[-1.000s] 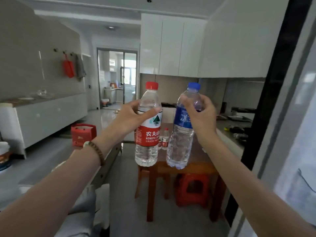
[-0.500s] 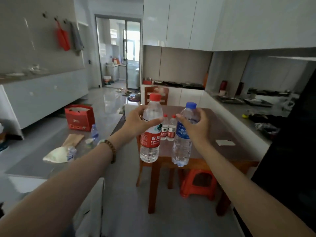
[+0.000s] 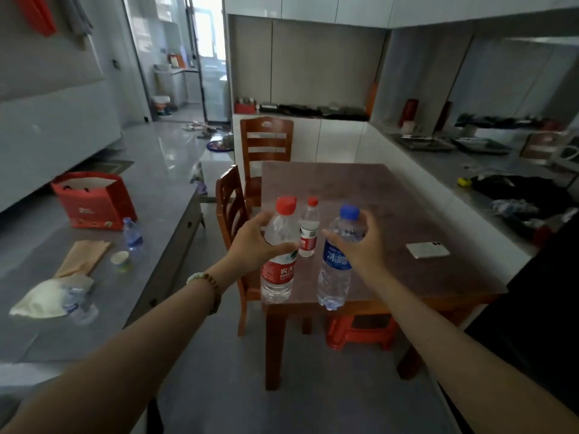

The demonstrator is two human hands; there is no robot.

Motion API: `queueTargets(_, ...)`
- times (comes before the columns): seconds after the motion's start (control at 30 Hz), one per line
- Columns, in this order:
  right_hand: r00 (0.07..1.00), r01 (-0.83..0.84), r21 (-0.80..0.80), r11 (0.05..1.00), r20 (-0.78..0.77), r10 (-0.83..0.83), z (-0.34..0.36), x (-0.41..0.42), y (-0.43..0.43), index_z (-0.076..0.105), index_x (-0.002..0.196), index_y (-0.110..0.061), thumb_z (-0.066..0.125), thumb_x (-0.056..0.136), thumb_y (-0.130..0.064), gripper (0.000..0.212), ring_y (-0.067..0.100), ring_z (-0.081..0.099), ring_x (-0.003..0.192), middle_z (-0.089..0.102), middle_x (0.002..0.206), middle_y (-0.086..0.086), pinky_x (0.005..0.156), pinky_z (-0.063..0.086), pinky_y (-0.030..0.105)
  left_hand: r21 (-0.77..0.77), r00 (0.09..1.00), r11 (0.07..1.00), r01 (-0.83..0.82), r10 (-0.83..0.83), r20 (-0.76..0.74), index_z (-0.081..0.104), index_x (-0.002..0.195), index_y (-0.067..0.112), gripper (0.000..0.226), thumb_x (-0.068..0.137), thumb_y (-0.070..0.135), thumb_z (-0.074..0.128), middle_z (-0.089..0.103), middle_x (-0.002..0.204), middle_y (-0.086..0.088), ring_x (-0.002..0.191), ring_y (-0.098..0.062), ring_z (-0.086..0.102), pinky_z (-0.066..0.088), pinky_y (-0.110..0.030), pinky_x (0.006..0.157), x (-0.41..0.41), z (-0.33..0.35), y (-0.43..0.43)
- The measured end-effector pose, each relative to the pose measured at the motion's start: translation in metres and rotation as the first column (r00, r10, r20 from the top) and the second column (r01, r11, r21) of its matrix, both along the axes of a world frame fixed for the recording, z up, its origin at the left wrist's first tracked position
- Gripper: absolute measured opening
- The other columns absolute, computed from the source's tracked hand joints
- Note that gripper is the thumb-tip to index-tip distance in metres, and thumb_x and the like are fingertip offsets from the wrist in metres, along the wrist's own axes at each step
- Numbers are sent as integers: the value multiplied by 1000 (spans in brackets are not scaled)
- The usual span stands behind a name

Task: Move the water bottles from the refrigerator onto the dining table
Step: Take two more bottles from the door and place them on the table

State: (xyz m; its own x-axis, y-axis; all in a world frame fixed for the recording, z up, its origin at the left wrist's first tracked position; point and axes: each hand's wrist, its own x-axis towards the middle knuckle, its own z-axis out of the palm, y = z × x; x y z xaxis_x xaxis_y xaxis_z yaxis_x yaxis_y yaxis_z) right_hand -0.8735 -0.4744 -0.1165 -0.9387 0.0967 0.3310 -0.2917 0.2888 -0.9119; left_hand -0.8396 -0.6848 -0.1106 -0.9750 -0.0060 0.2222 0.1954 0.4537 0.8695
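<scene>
My left hand (image 3: pixel 257 245) grips a clear water bottle with a red cap and red label (image 3: pixel 279 277) around its shoulder. My right hand (image 3: pixel 360 245) holds a clear water bottle with a blue cap and blue label (image 3: pixel 333 277) the same way. Both bottles hang upright in the air over the near edge of the brown dining table (image 3: pixel 391 208). A small red-capped bottle (image 3: pixel 308 230) stands on the table just behind them. The refrigerator is out of view.
A phone (image 3: pixel 427 249) lies on the table's right side. Two wooden chairs (image 3: pixel 266 145) stand at the table's left and far side, a red stool (image 3: pixel 360 335) beneath it. A grey counter at left holds a red box (image 3: pixel 94 202), a small bottle (image 3: pixel 133 234), a cup and cloth.
I have moved closer to the table and the view has tilted down. Both bottles now hang lower, over the table's near edge, still held in my hands.
</scene>
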Motion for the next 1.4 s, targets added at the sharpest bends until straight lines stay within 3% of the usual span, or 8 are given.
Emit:
queueTargets(0.13,999,11,14,1000,43,-11,-34,-55,-9,47,106,-29,86,62,-27,59,14,57,97,56,104,-7,84,50,31,-28,1000,1000,-10,10,20,58,110,27,58,60,45,82,66,103,13,96,-6,63,54,-31,86,-63,-30,-10)
queueTargets(0.23,997,6,20,1000,73,-8,-56,-91,-14,48,107,-26,86,63,-27,58,14,58,98,57,111,0,84,51,31,-16,998,1000,-23,24,58,58,113,27,59,62,40,84,66,106,13,99,-7,63,53,-34,88,-100,-57,-13)
queueTargets(0.5,994,-60,77,995,94,53,-93,-164,-29,51,104,-22,85,65,-24,52,4,55,91,56,109,1,80,45,11,35,978,994,-106,98,182,55,116,31,62,62,31,85,65,112,11,105,-9,61,51,-35,93,-170,-121,-13)
queueTargets(0.8,979,-200,143,969,72,191,-127,-202,-32,52,102,-22,84,66,-24,49,-5,54,91,53,103,-1,81,42,5,32,977,996,-84,76,197,56,119,28,70,57,42,84,63,115,12,108,-8,59,50,-35,95,-208,-151,-5)
queueTargets(1.0,964,-262,124,957,84,253,-138,-213,-28,53,104,-19,84,65,-28,50,8,56,94,51,102,0,88,46,14,49,981,999,-11,1,196,56,121,27,66,62,28,85,65,113,14,105,-1,60,50,-28,93,-217,-154,-2)
queueTargets(1.17,918,-363,61,930,197,345,-140,-214,-21,53,109,-21,83,66,-31,53,2,57,102,55,108,-6,91,47,18,50,972,998,23,-34,232,51,122,29,66,65,18,84,60,112,19,105,2,57,48,-24,93,-219,-157,-3)
queueTargets(1.3,861,-451,44,892,286,421,-147,-209,-11,46,121,-33,84,66,-24,67,2,57,110,56,122,-12,89,49,18,-32,976,998,57,-49,214,42,123,39,73,64,26,85,52,112,29,103,13,51,42,-11,85,-218,-156,-5)
queueTargets(1.4,863,-442,94,892,317,394,-146,-210,-7,39,120,-41,83,67,-21,72,5,57,107,53,121,-17,87,51,21,-87,985,995,46,-31,170,44,122,37,72,64,25,85,50,111,30,101,7,52,43,-15,87,-218,-156,-7)
